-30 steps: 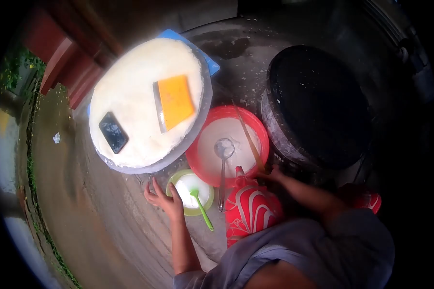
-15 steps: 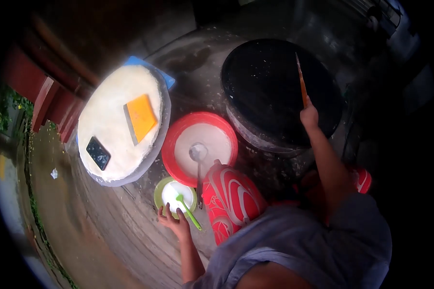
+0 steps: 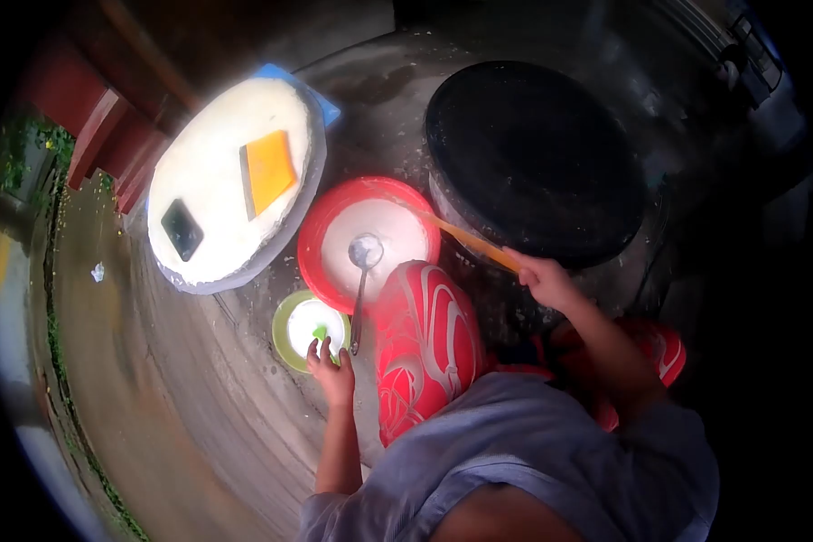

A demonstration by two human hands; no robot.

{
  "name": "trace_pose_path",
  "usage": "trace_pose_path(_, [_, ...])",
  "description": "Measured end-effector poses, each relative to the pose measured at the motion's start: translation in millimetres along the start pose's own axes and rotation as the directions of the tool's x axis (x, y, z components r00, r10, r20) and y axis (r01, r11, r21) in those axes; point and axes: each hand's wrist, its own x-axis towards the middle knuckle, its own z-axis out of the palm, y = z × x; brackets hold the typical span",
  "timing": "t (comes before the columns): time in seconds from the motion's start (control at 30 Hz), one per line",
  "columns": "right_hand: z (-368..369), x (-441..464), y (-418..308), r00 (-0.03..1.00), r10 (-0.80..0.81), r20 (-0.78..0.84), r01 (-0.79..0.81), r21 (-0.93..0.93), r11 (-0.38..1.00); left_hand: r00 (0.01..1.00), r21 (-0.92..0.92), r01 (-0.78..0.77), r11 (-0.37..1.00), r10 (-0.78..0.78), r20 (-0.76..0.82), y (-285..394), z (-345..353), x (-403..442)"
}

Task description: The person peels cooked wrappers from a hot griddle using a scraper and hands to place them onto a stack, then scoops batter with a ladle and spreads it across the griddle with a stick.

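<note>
My right hand (image 3: 544,282) is closed around the end of a long, thin wooden stick (image 3: 479,244), its far tip reaching over the rim of a red basin (image 3: 316,278). Pale batter (image 3: 397,237) fills that basin, with a metal ladle (image 3: 359,298) resting in it. My left hand (image 3: 332,378) has its fingers apart at the front of a small green bowl (image 3: 285,339). White paste lies in the bowl, along with a green spatula (image 3: 320,333) whose handle is mostly hidden behind the fingers. Right of the basin stands a round black griddle (image 3: 533,154).
On the left, a round white-topped stand (image 3: 212,144) carries a dark phone (image 3: 182,229) and an orange scraper (image 3: 269,172). A blue sheet (image 3: 325,107) shows behind it. My knee in red patterned trousers (image 3: 429,339) is close to the basin.
My right hand has swung the stick from over the griddle down and left to the basin. My left hand has moved closer to the green spatula. The view has shifted slightly.
</note>
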Motion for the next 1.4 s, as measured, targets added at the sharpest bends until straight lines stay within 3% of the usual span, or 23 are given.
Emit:
trace_pose_path(0.1, [-19.2,13.0,-48.3,0.976,0.183,-0.119,-0.142,0.291,0.946,0.992,0.293,0.117,0.949,-0.127,0.016,-25.7,17.6,-6.0])
trace_pose_path(0.17, [-31.4,24.8,-91.6,0.92,-0.212,-0.329,0.273,0.152,0.95,0.945,0.491,0.266,0.83,-0.324,0.036,-34.0,27.1,-10.0])
trace_pose_path(0.23, [-40.4,27.6,-137.6,0.94,-0.333,-0.078,0.341,0.147,0.928,0.825,0.505,0.44,0.743,-0.557,0.101,-36.2,31.5,-9.3])
trace_pose_path(0.3, [-26.0,33.0,-173.0,0.897,-0.416,0.149,0.415,0.042,0.909,0.811,0.471,0.45,0.759,-0.568,0.14,-72.0,51.3,-19.7])
trace_pose_path(0.37, [-5.8,41.0,-210.1,0.851,-0.288,0.44,0.456,-0.345,0.82,0.771,0.364,0.496,0.789,-0.592,0.234,-111.3,71.5,-20.9])
trace_pose_path(0.4, [18.8,47.2,-209.3,0.798,-0.44,0.411,0.586,-0.36,0.726,0.787,0.36,0.482,0.799,-0.575,0.223,-112.5,73.9,-21.8])
trace_pose_path(0.47, [66.5,67.6,-228.6,0.806,-0.17,0.567,0.544,-0.597,0.589,0.746,0.3,0.563,0.77,-0.63,0.216,-102.7,64.1,-12.7])
trace_pose_path(0.5, [96.1,83.9,-221.7,0.777,-0.139,0.614,0.57,-0.593,0.569,0.712,0.241,0.623,0.744,-0.667,0.218,-93.1,55.1,-10.0])
trace_pose_path(0.53, [124.3,101.0,-214.7,0.745,-0.108,0.658,0.597,-0.585,0.549,0.751,0.125,0.632,0.765,-0.644,0.145,-80.6,42.9,-11.0])
trace_pose_path(0.57, [142.7,113.8,-220.9,0.733,-0.019,0.68,0.577,-0.607,0.547,0.744,0.121,0.643,0.756,-0.654,0.138,-91.5,48.4,-16.6])
trace_pose_path(0.63, [173.0,137.0,-218.0,0.703,0.062,0.709,0.573,-0.616,0.54,0.692,-0.178,0.722,0.669,-0.69,0.214,-109.0,51.1,-35.2])
trace_pose_path(0.67, [187.3,148.6,-207.2,0.718,0.051,0.694,0.511,-0.575,0.639,0.679,-0.271,0.733,0.624,-0.688,0.254,-107.6,43.3,-44.2])
trace_pose_path(0.7, [196.2,155.7,-202.6,0.733,0.044,0.678,0.441,-0.524,0.729,0.756,-0.275,0.654,0.705,-0.62,0.21,-99.8,38.5,-55.4])
trace_pose_path(0.77, [202.9,161.7,-203.1,0.729,0.101,0.677,0.394,-0.536,0.747,0.845,-0.254,0.534,0.806,-0.507,0.168,-80.4,28.7,-67.4])
trace_pose_path(0.83, [208.3,166.7,-189.8,0.725,0.138,0.675,0.341,-0.525,0.779,0.842,-0.259,0.539,0.801,-0.515,0.162,-62.0,26.5,-64.4])
trace_pose_path(1.03, [204.9,175.7,-163.9,0.74,0.143,0.657,0.306,-0.518,0.799,0.786,-0.319,0.593,0.739,-0.617,0.033,-155.8,98.1,-27.5])
trace_pose_path(1.07, [200.6,174.9,-162.2,0.745,0.114,0.658,0.314,-0.496,0.81,0.759,-0.31,0.617,0.723,-0.651,-0.008,-159.4,100.2,-21.4])
trace_pose_path(1.1, [196.9,173.8,-162.5,0.749,0.083,0.657,0.324,-0.473,0.819,0.652,-0.339,0.728,0.595,-0.754,0.077,-147.0,83.7,-12.8])
trace_pose_path(1.2, [191.3,166.7,-175.5,0.696,0.104,0.711,0.377,-0.485,0.789,0.668,-0.276,0.724,0.632,-0.743,0.049,-118.0,52.7,-14.1])
trace_pose_path(1.23, [196.5,165.2,-170.1,0.698,0.102,0.709,0.377,-0.484,0.789,0.724,-0.289,0.67,0.684,-0.689,0.048,-97.5,38.4,-18.5])
trace_pose_path(1.3, [219.1,162.4,-148.2,0.775,-0.079,0.627,0.519,-0.559,0.647,0.803,-0.287,0.585,0.759,-0.592,0.072,-87.9,44.6,-37.0])
trace_pose_path(1.33, [231.0,160.7,-144.9,0.849,0.025,0.528,0.341,-0.583,0.737,0.833,-0.309,0.536,0.785,-0.551,0.044,-101.0,65.2,-44.6])
trace_pose_path(1.4, [229.3,156.1,-152.6,0.809,0.001,0.588,0.432,-0.595,0.678,0.829,-0.347,0.531,0.773,-0.558,0.027,-117.5,85.7,-48.8])
